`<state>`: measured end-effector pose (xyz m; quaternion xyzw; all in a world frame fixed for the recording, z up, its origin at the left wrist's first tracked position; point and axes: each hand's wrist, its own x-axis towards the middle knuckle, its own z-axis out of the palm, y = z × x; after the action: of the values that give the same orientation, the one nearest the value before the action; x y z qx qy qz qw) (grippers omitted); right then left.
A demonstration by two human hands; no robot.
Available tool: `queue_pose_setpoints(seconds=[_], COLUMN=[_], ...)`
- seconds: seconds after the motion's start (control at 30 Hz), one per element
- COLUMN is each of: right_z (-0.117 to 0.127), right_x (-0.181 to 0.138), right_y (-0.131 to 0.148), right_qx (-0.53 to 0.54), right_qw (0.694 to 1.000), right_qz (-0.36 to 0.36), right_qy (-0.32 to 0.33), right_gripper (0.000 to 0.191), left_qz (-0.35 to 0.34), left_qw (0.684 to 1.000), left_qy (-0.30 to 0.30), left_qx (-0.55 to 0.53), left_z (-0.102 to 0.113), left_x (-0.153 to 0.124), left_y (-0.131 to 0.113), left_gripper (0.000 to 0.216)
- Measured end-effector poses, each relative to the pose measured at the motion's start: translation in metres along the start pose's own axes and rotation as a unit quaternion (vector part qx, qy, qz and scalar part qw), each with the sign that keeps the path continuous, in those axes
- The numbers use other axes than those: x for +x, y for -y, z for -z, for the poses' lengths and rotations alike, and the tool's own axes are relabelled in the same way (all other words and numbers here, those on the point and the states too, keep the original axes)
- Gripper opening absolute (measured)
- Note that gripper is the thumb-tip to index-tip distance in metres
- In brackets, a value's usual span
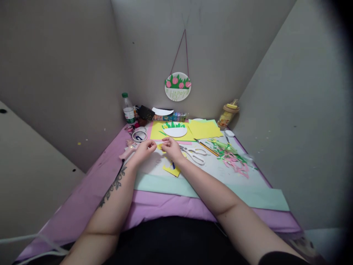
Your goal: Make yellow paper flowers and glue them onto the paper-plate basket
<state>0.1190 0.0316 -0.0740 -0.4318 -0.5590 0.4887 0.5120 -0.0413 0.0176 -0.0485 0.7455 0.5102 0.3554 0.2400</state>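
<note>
My left hand and my right hand meet over the middle of the table, fingers pinched together on a small yellow paper piece held between them. A yellow paper scrap with a blue mark lies just under my right wrist. White scissors rest right of my right hand. Behind the hands a white half plate with green paper grass lies on a yellow sheet.
A pencil and a heap of green and pink paper scraps lie at right. A tape roll, a bottle and a glue bottle stand at the back. A decorated plate hangs on the wall. Pale green paper covers the purple cloth.
</note>
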Motion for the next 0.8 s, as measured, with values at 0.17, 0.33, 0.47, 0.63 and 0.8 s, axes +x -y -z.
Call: queue_pose_setpoints(seconds=[0.17, 0.33, 0.47, 0.63, 0.8], right_z=[0.0001, 0.0000, -0.0007, -0.0016, -0.0019], right_x=[0.0018, 0.0028, 0.0021, 0.0024, 0.0013], right_y=[-0.0051, -0.0089, -0.0087, -0.0093, -0.0058], right_qx=[-0.004, -0.012, -0.017, -0.010, 0.000], right_qw=[1.000, 1.000, 1.000, 1.000, 1.000], right_qz=[0.010, 0.016, 0.018, 0.014, 0.002], right_qy=[-0.001, 0.003, -0.001, 0.003, 0.006], right_gripper=[0.028, 0.030, 0.030, 0.030, 0.031], left_qz=[-0.011, -0.019, -0.019, -0.022, -0.015], left_qw=[1.000, 1.000, 1.000, 1.000, 1.000], left_qy=[0.001, 0.002, 0.004, 0.007, 0.006], left_qx=[0.002, 0.005, 0.004, 0.005, 0.006], left_z=[-0.0011, -0.0026, -0.0017, -0.0003, -0.0002], left_x=[0.0002, 0.0018, 0.0015, 0.0004, 0.0013], left_y=[0.0022, 0.0058, 0.0050, 0.0028, 0.0031], left_gripper=[0.016, 0.016, 0.016, 0.016, 0.017])
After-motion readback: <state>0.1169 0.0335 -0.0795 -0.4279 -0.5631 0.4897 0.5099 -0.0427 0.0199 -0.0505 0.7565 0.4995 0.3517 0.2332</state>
